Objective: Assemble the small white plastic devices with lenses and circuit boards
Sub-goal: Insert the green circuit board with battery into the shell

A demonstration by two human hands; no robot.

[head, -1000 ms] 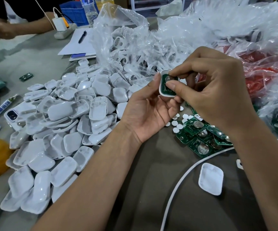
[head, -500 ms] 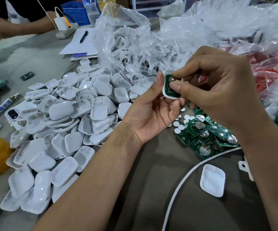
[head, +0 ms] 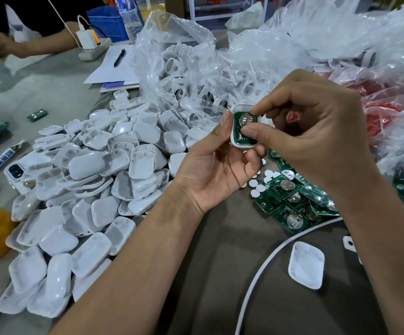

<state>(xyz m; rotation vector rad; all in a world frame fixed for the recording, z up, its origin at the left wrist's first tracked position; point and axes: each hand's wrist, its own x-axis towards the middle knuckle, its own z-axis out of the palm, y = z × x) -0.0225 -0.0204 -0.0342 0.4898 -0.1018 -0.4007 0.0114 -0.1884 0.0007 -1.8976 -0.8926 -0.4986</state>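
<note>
Both hands hold one small white plastic shell (head: 235, 143) up above the table. Left hand (head: 220, 165) grips it from below, with the thumb on its left edge and fingers curled under. Right hand (head: 317, 131) pinches from the right, and two fingertips (head: 249, 131) press on the one green circuit board (head: 242, 124) sitting inside the shell. One more white shell half (head: 306, 264) lies alone on the grey table (head: 208, 274), beside one white cable (head: 263, 267). A heap of loose green circuit boards (head: 290, 201) lies under the right hand; they overlap too much to count. Some small white round discs (head: 256, 188) lie just beside them. A big pile of white plastic shell halves (head: 87, 180) fills the left side, far too many to count.
</note>
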